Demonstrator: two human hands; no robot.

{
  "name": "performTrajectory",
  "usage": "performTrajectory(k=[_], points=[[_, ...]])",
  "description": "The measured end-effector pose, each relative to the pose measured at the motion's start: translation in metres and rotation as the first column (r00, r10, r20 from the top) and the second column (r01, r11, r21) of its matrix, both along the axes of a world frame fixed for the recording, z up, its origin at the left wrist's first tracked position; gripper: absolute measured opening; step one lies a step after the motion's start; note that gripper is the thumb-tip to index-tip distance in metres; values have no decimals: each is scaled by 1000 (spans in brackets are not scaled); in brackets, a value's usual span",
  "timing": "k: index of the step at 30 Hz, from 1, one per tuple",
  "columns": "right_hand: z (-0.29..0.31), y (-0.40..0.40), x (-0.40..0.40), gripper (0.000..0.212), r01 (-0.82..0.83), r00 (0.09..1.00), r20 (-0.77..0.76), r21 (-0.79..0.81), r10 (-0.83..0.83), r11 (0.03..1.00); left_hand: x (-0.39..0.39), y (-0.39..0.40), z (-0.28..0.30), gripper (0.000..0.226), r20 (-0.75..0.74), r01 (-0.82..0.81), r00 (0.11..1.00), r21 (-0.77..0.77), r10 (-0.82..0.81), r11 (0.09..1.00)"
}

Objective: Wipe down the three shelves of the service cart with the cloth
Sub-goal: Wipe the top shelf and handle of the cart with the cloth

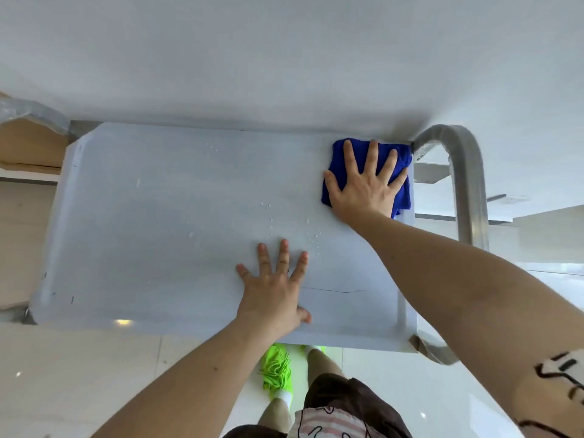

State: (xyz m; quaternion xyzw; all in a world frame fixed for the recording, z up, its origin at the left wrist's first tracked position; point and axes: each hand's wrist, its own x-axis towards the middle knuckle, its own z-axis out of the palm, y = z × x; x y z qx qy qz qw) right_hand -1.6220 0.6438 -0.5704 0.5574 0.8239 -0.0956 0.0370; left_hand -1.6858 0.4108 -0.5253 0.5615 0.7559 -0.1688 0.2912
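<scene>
Both grips lie flat with fingers straight and spread, neither curled round anything. Furthest left in view, a brown cardboard box (30, 143) sits just beside the far left corner of the service cart's pale grey top shelf (151, 216). Moving right, the left hand (273, 287) presses palm-down on the bare shelf near its front edge, steadying the cart. Water droplets (313, 238) bead on the shelf between the two hands. Further right, the right hand (366, 181) presses the bright blue microfibre cloth (401, 197) onto the far right corner of the shelf, close to the curved brushed-metal cart handle (467, 184).

By my reading, the top shelf is the one in hand and is not finished, since drops remain and most of its area lies to the left of the cloth. The next move likely calls for sweeping the cloth leftward across the droplets under even palm pressure, with the left hand bracing. The two lower shelves are hidden from this view.

No brand, label or legible writing shows on the cart or cloth.
</scene>
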Motion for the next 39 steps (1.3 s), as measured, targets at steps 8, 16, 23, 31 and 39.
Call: performTrajectory(k=[8, 16, 23, 31, 39], points=[[3, 18, -12, 74, -15, 1000, 0, 12, 15, 1000, -1, -4, -7, 117, -20, 1, 1000, 10, -1, 1000], [8, -41, 21, 73, -23, 999, 22, -40, 24, 999, -1, -1, -2, 117, -4, -31, 999, 6, 32, 999], [7, -144, 70, 69, 14, 999, 35, -63, -12, 998, -5, -2, 3, 118, 15, -66, 998, 25, 66, 997], [15, -239, 95, 67, 94, 995, 52, -129, -88, 987, -23, 4, 25, 104, 106, -52, 992, -80, 61, 995], [22, -288, 59, 64, -54, 995, 69, -215, 70, 975, -39, -8, 28, 105, 140, -17, 990, -66, 27, 998]])
